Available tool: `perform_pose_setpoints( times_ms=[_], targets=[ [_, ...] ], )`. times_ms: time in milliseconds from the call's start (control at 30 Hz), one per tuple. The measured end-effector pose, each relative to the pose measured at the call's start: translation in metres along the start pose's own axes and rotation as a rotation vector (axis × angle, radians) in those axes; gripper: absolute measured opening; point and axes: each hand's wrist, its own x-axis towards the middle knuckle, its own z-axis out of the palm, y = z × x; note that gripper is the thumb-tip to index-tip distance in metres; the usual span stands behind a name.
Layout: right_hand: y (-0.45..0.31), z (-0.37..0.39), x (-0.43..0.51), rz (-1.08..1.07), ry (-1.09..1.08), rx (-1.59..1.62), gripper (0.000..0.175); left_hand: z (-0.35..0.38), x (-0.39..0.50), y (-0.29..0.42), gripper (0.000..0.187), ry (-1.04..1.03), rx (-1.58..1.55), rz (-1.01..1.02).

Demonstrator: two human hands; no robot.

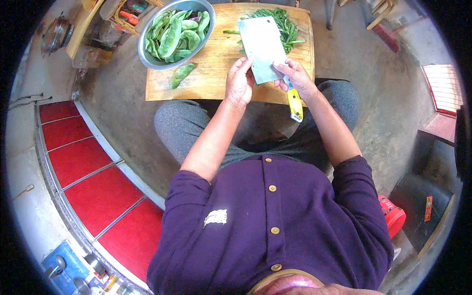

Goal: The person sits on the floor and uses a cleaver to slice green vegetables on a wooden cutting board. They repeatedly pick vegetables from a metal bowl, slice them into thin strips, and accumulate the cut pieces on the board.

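A cleaver with a broad steel blade (260, 44) and a yellow handle (294, 101) is held up flat over the board between both hands. My right hand (298, 79) grips it at the blade's lower corner by the handle, thumb on the steel. The blade's left edge is pinched by my left hand (239, 83), fingers curled partly out of sight. Behind the blade, a heap of sliced green pods (289, 27) lies on the wooden cutting board (206, 86), partly hidden. One whole flat green bean pod (181, 75) rests at the board's left front.
A metal bowl (142, 51) full of flat green bean pods stands on the board's left side. Below the board are my knees (180, 123). Red panels (84, 158) run along the left. A red bucket (394, 217) is at the right, and a red broom (385, 37) lies farther off.
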Motion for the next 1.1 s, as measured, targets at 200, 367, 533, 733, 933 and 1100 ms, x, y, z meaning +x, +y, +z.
perform_pose_setpoints(
  times_ms=[200, 367, 533, 733, 933, 1100],
  targets=[
    [0.0, 0.0, 0.002, -0.075, 0.126, -0.034, 0.027, -0.008, 0.001, 0.007, 0.022, 0.079, 0.115, -0.015],
    [-0.006, -0.01, 0.0, -0.13, 0.179, 0.023, 0.026, -0.015, 0.01, 0.007, 0.02, 0.025, 0.803, 0.377],
    [-0.011, -0.008, -0.005, -0.174, 0.213, 0.005, 0.022, -0.017, 0.006, 0.009, 0.012, 0.049, 1.543, 0.832],
    [-0.013, -0.008, -0.006, -0.143, 0.216, -0.048, 0.024, -0.054, -0.009, 0.054, 0.017, -0.004, 1.743, 0.703],
    [-0.011, -0.007, -0.006, -0.143, 0.213, -0.037, 0.025, -0.115, -0.018, 0.118, 0.021, 0.299, 2.105, 0.699],
    [-0.009, -0.004, -0.007, -0.144, 0.214, -0.041, 0.026, -0.121, -0.008, 0.123, 0.026, 0.476, 2.135, 0.527]
  ],
)
